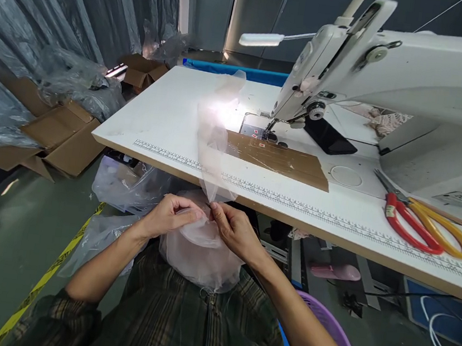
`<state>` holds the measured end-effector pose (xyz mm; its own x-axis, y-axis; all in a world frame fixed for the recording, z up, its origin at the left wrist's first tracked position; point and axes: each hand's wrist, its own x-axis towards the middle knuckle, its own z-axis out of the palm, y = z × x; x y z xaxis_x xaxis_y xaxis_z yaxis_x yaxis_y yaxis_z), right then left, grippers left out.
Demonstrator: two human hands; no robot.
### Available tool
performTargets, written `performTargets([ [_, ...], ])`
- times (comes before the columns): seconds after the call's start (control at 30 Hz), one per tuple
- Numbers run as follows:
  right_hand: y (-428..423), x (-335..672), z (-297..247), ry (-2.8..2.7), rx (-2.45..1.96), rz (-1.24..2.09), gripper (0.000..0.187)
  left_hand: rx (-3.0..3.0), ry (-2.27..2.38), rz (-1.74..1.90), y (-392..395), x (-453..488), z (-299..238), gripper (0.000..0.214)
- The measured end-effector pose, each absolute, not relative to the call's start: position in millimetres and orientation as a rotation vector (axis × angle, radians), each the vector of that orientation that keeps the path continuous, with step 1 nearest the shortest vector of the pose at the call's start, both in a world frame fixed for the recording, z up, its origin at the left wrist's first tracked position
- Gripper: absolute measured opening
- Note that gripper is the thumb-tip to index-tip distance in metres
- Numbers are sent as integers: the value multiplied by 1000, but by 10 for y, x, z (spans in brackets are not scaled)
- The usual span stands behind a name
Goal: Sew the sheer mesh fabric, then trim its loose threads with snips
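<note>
Sheer pale pink fabric (pixel 208 254) lies bunched in my lap, and a strip of it runs up over the table's front edge onto the white top. My left hand (pixel 173 216) pinches the fabric between thumb and fingers. Close beside it, my right hand (pixel 235 227) also grips the fabric, thumb on top. Both hands are just below the table edge. Whether a small tool is in the right fingers I cannot make out. Beyond them stands a white sewing machine (pixel 306 75), its presser foot down near a strip of brown tape (pixel 278 159) on the table.
Scissors (pixel 422 224) with red and yellow handles lie on the table's right side. A black phone (pixel 330 136) rests under the machine arm. A ruler scale (pixel 270 196) runs along the edge. Cardboard boxes (pixel 62 135) stand left; a purple basket (pixel 332 326) sits below right.
</note>
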<state>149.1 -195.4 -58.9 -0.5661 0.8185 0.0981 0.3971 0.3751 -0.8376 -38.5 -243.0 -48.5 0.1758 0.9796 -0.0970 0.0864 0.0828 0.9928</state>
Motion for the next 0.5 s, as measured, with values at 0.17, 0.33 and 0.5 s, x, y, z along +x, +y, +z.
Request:
performTargets([
  [0.17,-2036,1529,-644,-2033,-1066,1136,50,1150,1143,1022,-2427,-399,-516,18],
  [0.33,-2098,1529,-603,-2120,-985,1030,50,1150,1140,1023,-2425,-374,-497,19],
  [0.5,-2091,1463,-597,-2155,-1007,972,44,1250,1184,1009,-2415,-347,-455,20],
])
